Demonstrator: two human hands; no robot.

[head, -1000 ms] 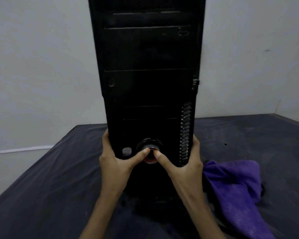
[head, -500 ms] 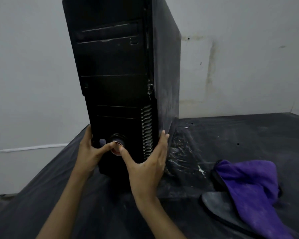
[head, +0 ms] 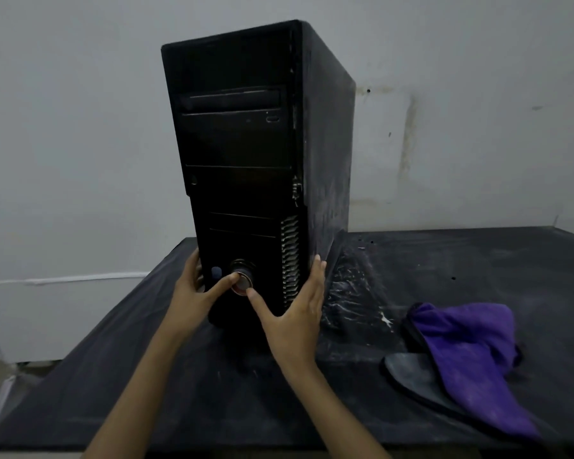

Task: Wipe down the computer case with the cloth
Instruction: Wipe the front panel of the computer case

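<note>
A tall black computer case (head: pixel 246 154) stands upright on the dark table (head: pixel 444 270), its front panel towards me and its dusty right side showing. My left hand (head: pixel 193 293) clasps the case's lower left edge, thumb reaching to the round button (head: pixel 242 279). My right hand (head: pixel 295 313) lies flat with straight fingers against the lower right corner, its thumb just below that button. The purple cloth (head: pixel 468 352) lies crumpled on the table to the right, well apart from both hands.
A dark flat oval piece (head: pixel 411 376) sticks out from under the cloth. White dust streaks (head: pixel 355 293) mark the table beside the case. A stained grey wall (head: pixel 478 127) stands close behind. The table's left edge drops to the floor (head: pixel 0 385).
The case has turned, so its right side panel now shows, and it sits further left in view. Both hands stayed at its lower front corners. The cloth has not moved.
</note>
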